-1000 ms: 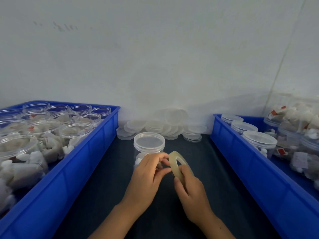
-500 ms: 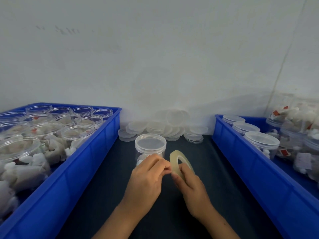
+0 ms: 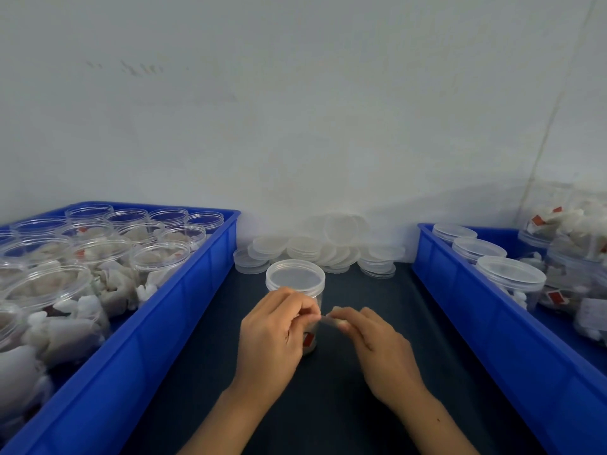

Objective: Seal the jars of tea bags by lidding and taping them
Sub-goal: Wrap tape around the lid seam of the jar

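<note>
A lidded jar (image 3: 295, 284) of tea bags was stood on the table (image 3: 361, 323) between the blue bins, within easy reach for taping. Just in front of it, a short strip of tape (image 3: 326, 320) was pinched by the left hand (image 3: 271, 336) and the right hand (image 3: 377, 349), fingers closed on its ends, apparently to keep it taut. No roll could be made out.

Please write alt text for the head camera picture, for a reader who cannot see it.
Two bare hands, left hand and right hand, pinch a short strip of tape in front of a lidded jar on a dark table. Blue bins of jars stand at either side, and loose lids are piled by the wall.
</note>
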Demonstrator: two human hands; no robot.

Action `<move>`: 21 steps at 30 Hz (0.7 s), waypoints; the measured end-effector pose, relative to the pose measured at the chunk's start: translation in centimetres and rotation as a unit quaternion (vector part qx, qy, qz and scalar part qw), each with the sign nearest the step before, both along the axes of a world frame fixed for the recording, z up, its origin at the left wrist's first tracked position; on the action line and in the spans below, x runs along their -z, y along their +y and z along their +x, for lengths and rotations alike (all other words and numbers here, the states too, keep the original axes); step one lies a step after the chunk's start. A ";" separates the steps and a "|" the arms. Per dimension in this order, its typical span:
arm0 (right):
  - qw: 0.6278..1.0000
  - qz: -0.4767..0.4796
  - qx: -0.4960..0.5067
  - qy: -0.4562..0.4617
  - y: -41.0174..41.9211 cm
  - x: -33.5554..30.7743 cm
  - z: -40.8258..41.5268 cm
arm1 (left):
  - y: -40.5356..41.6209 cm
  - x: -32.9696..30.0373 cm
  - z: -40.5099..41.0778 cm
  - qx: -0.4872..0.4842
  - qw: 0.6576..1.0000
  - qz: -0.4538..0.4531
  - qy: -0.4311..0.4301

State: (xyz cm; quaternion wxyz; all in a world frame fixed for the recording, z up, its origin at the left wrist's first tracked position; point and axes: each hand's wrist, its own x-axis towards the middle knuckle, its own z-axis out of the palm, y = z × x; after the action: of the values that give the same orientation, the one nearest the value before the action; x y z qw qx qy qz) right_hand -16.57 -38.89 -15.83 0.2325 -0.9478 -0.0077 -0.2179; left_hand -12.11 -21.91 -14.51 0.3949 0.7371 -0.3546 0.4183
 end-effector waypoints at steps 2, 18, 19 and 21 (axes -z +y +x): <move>1.000 0.023 -0.002 0.008 0.2 0.1 0.1 | 0.3 0.0 0.2 -0.022 1.000 -0.005 -0.001; 0.989 -0.117 0.067 -0.055 2.7 -3.7 1.1 | 0.1 1.4 1.0 -0.066 0.980 -0.147 0.120; 0.989 -0.125 0.069 -0.047 2.6 -3.7 1.2 | 0.1 1.6 1.0 -0.059 0.978 -0.148 0.135; 0.986 -0.141 0.076 -0.033 2.7 -3.7 1.2 | 0.0 1.9 1.1 -0.044 0.975 -0.151 0.157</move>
State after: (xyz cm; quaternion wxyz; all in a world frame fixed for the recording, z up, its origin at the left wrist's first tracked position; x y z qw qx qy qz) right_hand -15.34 -36.23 -12.10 0.0785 -0.9613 0.0262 -0.2628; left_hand -11.00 -21.88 -16.44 0.5339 0.7403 -0.1876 0.3628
